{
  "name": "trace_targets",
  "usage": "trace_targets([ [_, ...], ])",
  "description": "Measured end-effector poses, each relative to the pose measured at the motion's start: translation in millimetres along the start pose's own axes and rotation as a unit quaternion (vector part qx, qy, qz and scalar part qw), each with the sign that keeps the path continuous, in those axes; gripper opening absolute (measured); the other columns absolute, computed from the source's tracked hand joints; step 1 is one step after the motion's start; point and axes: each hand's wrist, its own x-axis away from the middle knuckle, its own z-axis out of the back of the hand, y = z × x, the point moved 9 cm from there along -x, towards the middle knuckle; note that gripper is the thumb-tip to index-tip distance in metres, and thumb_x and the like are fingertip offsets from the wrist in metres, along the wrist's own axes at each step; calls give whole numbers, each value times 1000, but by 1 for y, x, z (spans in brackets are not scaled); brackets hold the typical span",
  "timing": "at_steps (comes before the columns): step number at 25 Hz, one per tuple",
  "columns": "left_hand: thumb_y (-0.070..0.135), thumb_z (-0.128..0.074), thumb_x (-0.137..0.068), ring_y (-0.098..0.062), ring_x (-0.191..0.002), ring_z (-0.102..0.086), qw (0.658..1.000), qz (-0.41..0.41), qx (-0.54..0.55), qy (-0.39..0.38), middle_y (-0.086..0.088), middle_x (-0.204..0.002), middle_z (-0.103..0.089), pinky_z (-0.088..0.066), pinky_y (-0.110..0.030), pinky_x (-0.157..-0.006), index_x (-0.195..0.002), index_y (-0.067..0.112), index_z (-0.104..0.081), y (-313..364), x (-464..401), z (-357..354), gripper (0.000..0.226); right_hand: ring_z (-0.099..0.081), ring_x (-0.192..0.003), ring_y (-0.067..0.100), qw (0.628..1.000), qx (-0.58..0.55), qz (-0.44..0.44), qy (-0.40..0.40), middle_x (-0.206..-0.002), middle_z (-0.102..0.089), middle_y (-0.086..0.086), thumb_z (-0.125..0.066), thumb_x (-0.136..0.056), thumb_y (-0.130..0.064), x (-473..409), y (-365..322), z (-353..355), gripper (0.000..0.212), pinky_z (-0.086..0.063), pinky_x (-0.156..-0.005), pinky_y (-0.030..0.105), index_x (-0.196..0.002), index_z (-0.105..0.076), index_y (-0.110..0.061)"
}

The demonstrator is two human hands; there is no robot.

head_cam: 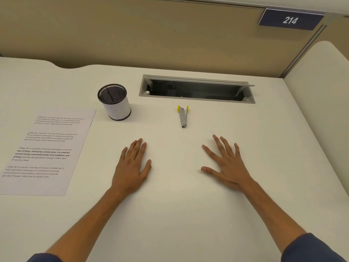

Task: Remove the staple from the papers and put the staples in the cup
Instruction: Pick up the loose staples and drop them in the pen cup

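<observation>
Printed papers [47, 150] lie flat at the left of the white desk [179, 214]. A white cup [115, 103] with a black mesh inside stands upright just beyond the papers' far right corner. A grey staple remover [183, 116] with yellow grips lies in the middle, jaws pointing toward me. Something tiny and pale, perhaps a staple [212, 131], lies just beyond my right fingertips. My left hand [133, 165] rests palm down, fingers apart, holding nothing, right of the papers. My right hand [226, 163] also lies flat and spread, below and right of the remover.
An open grey cable hatch [196, 89] is recessed in the desk behind the remover. A tan partition wall [151, 35] bearing a sign reading 214 [289, 20] stands along the back edge, and a white side panel [321, 76] rises at the right.
</observation>
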Motion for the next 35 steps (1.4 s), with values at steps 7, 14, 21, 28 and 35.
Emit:
trace_targets([
  [7,50,-23,-96,-15,-150,-12,1000,3,-4,-5,0,-162,-17,-4,-33,-121,-154,16,-24,-1,1,-1,67,15,-147,16,999,16,-41,23,-160,17,-7,-12,-83,-81,-39,9,11,76,4,-117,54,-149,-2,-46],
  [14,50,-22,-96,-15,-149,-13,1000,2,-1,-3,0,-162,-17,-3,-33,-121,-154,15,-25,-1,1,0,68,11,-148,15,999,22,-34,25,-161,8,-7,-5,-82,-81,-49,6,9,79,5,-118,52,-150,-8,-42],
  [21,50,-21,-96,-15,-149,-13,1000,2,-6,-2,-1,-162,-17,-2,-32,-121,-154,15,-24,-1,0,-1,68,-52,-122,22,975,-172,-73,124,-132,-58,2,-46,-99,-31,-66,42,46,35,-38,-101,32,-125,-61,-13],
  [28,49,-22,-96,-16,-149,-14,1000,2,-4,-3,0,-162,-17,-1,-30,-121,-154,15,-24,-1,0,0,67,-63,-90,19,943,-255,-149,152,-97,-71,2,-67,-86,-16,-91,68,54,8,-48,-81,26,-91,-72,-13],
  [35,50,-21,-96,-15,-149,-13,1000,3,-2,-2,0,-162,-16,-2,-31,-121,-154,16,-24,-1,1,0,67,-57,-109,28,984,-131,-87,85,-123,-59,11,-45,-94,-4,-96,42,46,31,-43,-95,33,-119,-63,-3],
])
